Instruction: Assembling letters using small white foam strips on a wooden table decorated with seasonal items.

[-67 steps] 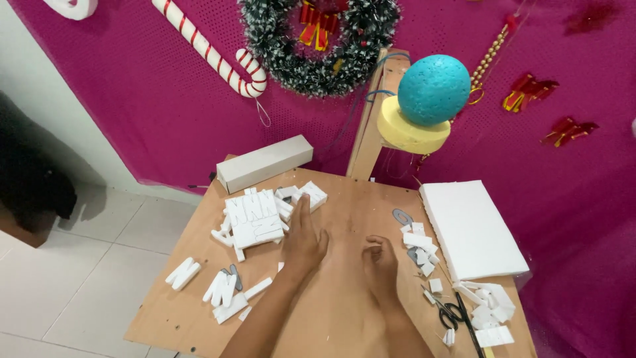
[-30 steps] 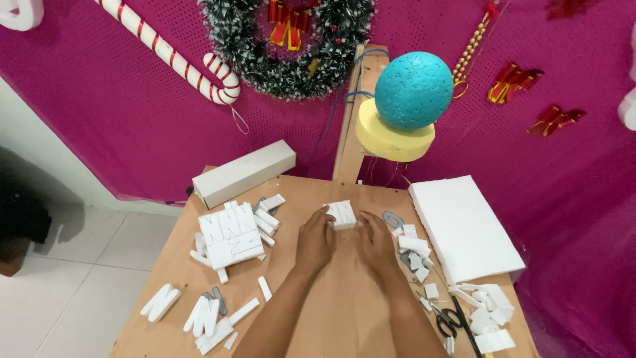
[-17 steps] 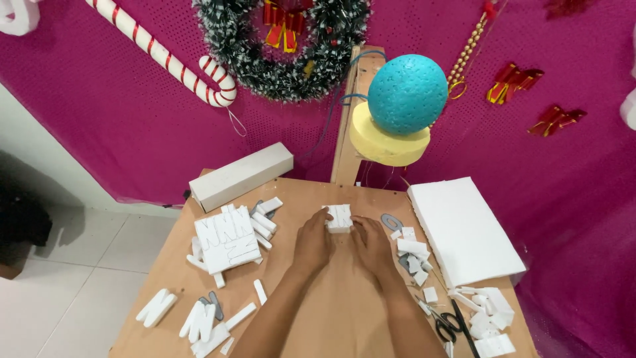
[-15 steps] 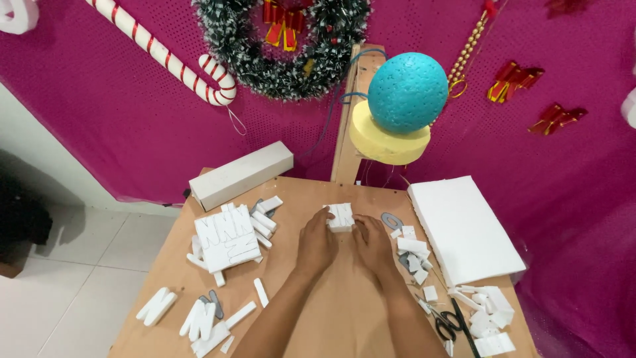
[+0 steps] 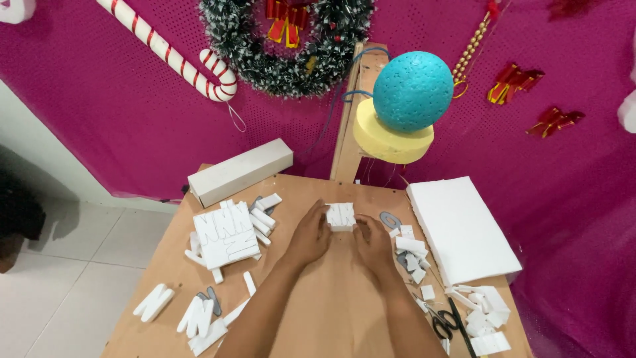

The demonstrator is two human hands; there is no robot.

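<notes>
bare board (image 5: pixel 331 311) near, foam scraps (image 5: pixel 411 255) flanking

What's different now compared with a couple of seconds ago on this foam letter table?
Both hands moved forward to the table's far middle. The left hand left the big foam slab of cut letters, and now it and the right hand hold a small white foam block between their fingertips; earlier the palms lay flat. The long white box, white foam sheet, scissors and loose letters stayed put.

Matt white foam block (image 5: pixel 341 216), bare brown wooden surface (image 5: pixel 331 318), rough pitted teal foam ball (image 5: pixel 412 91), yellow sponge disc (image 5: pixel 391 139), smooth white foam slab (image 5: pixel 460 229), dotted magenta cloth backdrop (image 5: pixel 99 113)
</notes>
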